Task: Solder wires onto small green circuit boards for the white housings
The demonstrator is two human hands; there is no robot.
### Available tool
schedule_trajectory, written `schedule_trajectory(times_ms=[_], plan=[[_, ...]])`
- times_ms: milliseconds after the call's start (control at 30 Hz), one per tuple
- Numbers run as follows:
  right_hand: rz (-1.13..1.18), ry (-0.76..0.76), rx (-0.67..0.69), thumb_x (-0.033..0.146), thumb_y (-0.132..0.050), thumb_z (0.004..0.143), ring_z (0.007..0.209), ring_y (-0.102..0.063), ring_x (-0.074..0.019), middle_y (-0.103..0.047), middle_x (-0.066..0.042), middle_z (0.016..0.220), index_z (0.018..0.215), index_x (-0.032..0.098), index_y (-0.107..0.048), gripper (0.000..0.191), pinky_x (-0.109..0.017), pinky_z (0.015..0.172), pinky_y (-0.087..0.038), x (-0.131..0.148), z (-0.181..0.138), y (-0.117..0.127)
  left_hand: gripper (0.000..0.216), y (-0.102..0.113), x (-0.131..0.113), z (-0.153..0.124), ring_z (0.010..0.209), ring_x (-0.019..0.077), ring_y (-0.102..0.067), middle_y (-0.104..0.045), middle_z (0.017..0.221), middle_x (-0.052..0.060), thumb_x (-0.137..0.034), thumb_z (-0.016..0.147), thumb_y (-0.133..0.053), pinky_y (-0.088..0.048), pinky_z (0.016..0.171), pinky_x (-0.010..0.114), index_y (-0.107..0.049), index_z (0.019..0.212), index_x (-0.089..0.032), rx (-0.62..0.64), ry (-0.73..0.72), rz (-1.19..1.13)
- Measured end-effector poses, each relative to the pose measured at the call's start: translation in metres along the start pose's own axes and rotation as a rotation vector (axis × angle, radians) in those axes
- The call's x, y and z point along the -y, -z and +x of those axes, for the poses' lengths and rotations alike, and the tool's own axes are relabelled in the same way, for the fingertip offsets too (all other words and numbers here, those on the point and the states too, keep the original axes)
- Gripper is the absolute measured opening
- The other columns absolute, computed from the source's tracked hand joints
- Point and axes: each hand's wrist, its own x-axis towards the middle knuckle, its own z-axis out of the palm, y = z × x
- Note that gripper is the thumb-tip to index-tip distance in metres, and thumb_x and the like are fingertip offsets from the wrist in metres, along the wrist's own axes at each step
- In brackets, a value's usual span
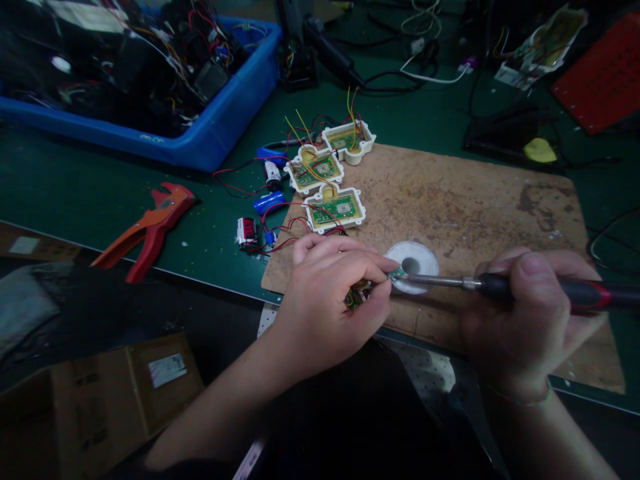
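Note:
In my right hand (530,307) is a soldering iron (495,285) with a black and red handle, its metal shaft pointing left. The tip meets a small green circuit board (397,273), which my left hand (340,287) pinches between thumb and fingers. More of a green board with parts on it shows under the left palm, partly hidden. Just behind the tip lies a white solder spool (425,259) on the brown board. Beyond my left hand, a white housing (334,210) holds a green circuit board, with two similar housings behind it.
Blue batteries (269,203) and a red-and-white battery (247,233) with thin wires lie left of the housings. Orange-red cutters (145,230) rest near the table edge. A blue bin (220,133) of wired parts stands back left, a red box (600,77) back right. Under everything is a brown board (475,200).

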Motion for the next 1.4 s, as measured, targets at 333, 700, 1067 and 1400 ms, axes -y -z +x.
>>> schedule_trajectory(times_ms=[333,700,1067,1400], plan=[[-0.013,0.078,-0.017,0.024,-0.065,0.077,0.044,-0.045,-0.0096,-0.055,0.005,0.052,0.060,0.020,-0.055,0.020,-0.026,0.044,-0.031,-0.0081,0.0010,0.0002,0.014,0.0011,-0.0012,-0.0004,0.102,0.0185,-0.071,-0.081,0.099,-0.008,-0.013,0.085,-0.071,-0.040,0.100,0.045,-0.065,0.077,-0.023,0.016,0.008,0.005],[-0.002,0.064,-0.001,0.024,-0.065,0.078,0.045,-0.045,-0.0095,-0.054,0.005,0.053,0.060,0.020,-0.055,0.021,-0.027,0.045,-0.031,-0.0070,-0.0002,0.0019,0.014,0.0005,-0.0010,0.0006,0.101,0.0176,-0.071,-0.080,0.098,-0.009,-0.013,0.085,-0.070,-0.040,0.100,0.045,-0.065,0.076,-0.023,0.007,0.008,0.003],[0.020,0.019,-0.032,0.025,-0.064,0.078,0.045,-0.042,-0.0096,-0.052,0.007,0.055,0.065,0.022,-0.055,0.017,-0.027,0.042,-0.028,-0.0057,0.0006,0.0046,0.015,0.0020,-0.0025,0.0003,0.100,0.0179,-0.071,-0.081,0.098,-0.009,-0.013,0.085,-0.070,-0.040,0.099,0.045,-0.064,0.075,-0.023,0.014,0.009,0.006],[0.007,0.067,-0.017,0.026,-0.065,0.078,0.045,-0.043,-0.0098,-0.054,0.006,0.054,0.061,0.021,-0.054,0.021,-0.028,0.045,-0.029,-0.0095,-0.0003,0.0018,0.015,0.0012,-0.0025,0.0002,0.102,0.0173,-0.070,-0.080,0.099,-0.010,-0.013,0.085,-0.070,-0.040,0.100,0.046,-0.064,0.076,-0.023,0.019,0.020,0.005]])
